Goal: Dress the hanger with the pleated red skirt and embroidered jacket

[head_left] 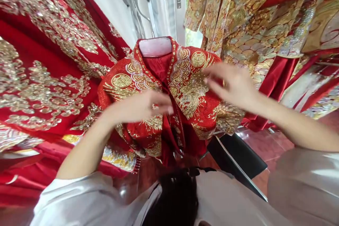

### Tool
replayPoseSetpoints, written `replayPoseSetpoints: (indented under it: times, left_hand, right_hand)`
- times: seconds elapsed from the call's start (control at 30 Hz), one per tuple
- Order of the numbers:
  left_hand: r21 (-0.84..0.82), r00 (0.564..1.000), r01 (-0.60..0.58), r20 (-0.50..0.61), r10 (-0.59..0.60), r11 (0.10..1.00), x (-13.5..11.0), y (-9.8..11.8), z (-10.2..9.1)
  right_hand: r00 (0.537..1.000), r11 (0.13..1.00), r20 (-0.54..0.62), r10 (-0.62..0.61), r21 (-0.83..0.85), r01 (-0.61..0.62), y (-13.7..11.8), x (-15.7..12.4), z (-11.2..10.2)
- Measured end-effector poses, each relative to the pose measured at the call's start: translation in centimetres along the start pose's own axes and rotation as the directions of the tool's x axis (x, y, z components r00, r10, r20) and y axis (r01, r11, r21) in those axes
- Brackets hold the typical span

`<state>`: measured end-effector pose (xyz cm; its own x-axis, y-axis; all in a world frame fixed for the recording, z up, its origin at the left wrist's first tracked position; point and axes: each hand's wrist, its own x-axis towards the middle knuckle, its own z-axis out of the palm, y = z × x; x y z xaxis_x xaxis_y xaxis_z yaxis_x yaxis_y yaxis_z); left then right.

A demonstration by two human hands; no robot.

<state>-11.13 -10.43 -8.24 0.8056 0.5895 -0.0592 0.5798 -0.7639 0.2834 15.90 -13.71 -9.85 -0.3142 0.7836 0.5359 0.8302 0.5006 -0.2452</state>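
Note:
A red jacket [197, 95] with gold and silver embroidery hangs in front of me on a hanger [154, 46] with a metal hook. Its front edges part at the collar, and dark red lining shows inside. My left hand [144, 107] is over the jacket's left front panel, fingers pointing toward the middle opening. Motion smears it a little, but the fingers look loosely apart with nothing in them. Over the right shoulder embroidery is my right hand [233, 81], also slightly blurred, its thumb and fingers spread. Whether either hand touches the cloth is hard to see.
Red garments with sequins [53, 67] crowd the left side. Gold patterned garments [243, 17] hang at the right. Behind the hanger is a pale door frame [180, 14]. Below right, a black seat-like panel [241, 155] with a metal bar stands above the reddish tiled floor [280, 141].

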Motion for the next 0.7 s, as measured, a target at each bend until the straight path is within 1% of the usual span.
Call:
replayPoseSetpoints:
  times: [0.03,0.07,0.1,0.13,0.17,0.2,0.23,0.27,0.3,0.4,0.47,0.5,0.53,0.57,0.6,0.63,0.67,0.7]
  left_hand:
    - [0.076,0.936,0.104,-0.344,-0.072,0.992,-0.2,-0.2,-1.9]
    - [0.143,0.764,0.268,-0.635,-0.119,0.953,-0.2,-0.6,-3.3]
    - [0.182,0.636,0.382,-0.763,-0.115,0.906,0.1,-1.3,-4.4]
    - [0.199,0.581,0.444,-0.806,-0.112,0.873,0.5,-2.0,-5.1]
    - [0.202,0.597,0.457,-0.791,-0.131,0.866,0.9,-2.8,-5.5]
    - [0.185,0.647,0.436,-0.745,-0.164,0.881,1.4,-3.6,-5.6]
    - [0.15,0.686,0.409,-0.701,-0.195,0.9,1.9,-4.2,-5.6]
    - [0.105,0.7,0.389,-0.68,-0.219,0.915,2.3,-4.7,-5.5]
    - [0.063,0.689,0.381,-0.685,-0.237,0.922,2.6,-4.9,-5.5]
    - [-0.018,0.592,0.366,-0.767,-0.248,0.931,3.0,-4.3,-5.8]
    - [-0.046,0.546,0.346,-0.802,-0.241,0.937,2.9,-3.7,-6.4]
    - [-0.051,0.536,0.342,-0.81,-0.239,0.938,2.7,-3.5,-6.8]
    - [-0.049,0.549,0.337,-0.801,-0.238,0.94,2.4,-3.5,-7.1]
    - [-0.047,0.584,0.32,-0.776,-0.236,0.946,2.0,-3.7,-7.3]
    - [-0.053,0.642,0.285,-0.731,-0.231,0.957,1.4,-4.1,-7.4]
    - [-0.067,0.715,0.233,-0.664,-0.218,0.97,0.8,-4.8,-7.4]
    - [-0.102,0.794,0.181,-0.571,-0.206,0.978,0.0,-5.7,-7.3]
    - [-0.163,0.857,0.143,-0.474,-0.204,0.976,-0.9,-6.6,-7.1]
  right_hand:
    - [0.994,0.997,-0.108,-0.024,-0.075,0.016,0.3,1.8,-0.9]
    - [0.988,0.992,-0.143,-0.062,-0.116,0.045,0.5,3.6,-1.4]
    - [0.986,0.988,-0.131,-0.101,-0.127,0.084,0.8,5.4,-1.6]
    - [0.987,0.987,-0.088,-0.131,-0.108,0.121,1.0,7.1,-1.4]
    - [0.987,0.986,-0.023,-0.158,-0.062,0.156,1.2,8.5,-1.0]
    - [0.982,0.982,0.036,-0.188,-0.015,0.188,1.3,9.7,-0.5]
    - [0.975,0.978,0.079,-0.206,0.022,0.205,1.3,10.7,0.1]
    - [0.972,0.977,0.105,-0.21,0.041,0.207,1.2,11.4,0.5]
    - [0.974,0.98,0.109,-0.2,0.039,0.197,1.0,11.9,0.9]
    - [0.992,0.992,0.034,-0.123,0.007,0.123,0.1,12.3,1.0]
    - [0.995,0.995,-0.036,-0.097,0.02,0.098,-0.5,12.3,0.5]
    - [0.995,0.996,-0.055,-0.082,0.034,0.084,-0.7,12.3,0.2]
    - [0.997,0.997,-0.056,-0.059,0.05,0.062,-0.6,12.3,-0.2]
    - [0.999,0.997,-0.043,-0.026,0.067,0.029,-0.3,12.3,-0.6]
    - [1.0,0.996,-0.022,0.009,0.084,-0.007,0.4,12.2,-0.9]
    - [0.999,0.994,-0.001,0.043,0.099,-0.043,1.4,12.0,-1.3]
    - [0.997,0.991,0.015,0.075,0.113,-0.076,2.6,11.7,-1.7]
    - [0.994,0.986,0.025,0.107,0.126,-0.11,3.9,11.4,-2.0]
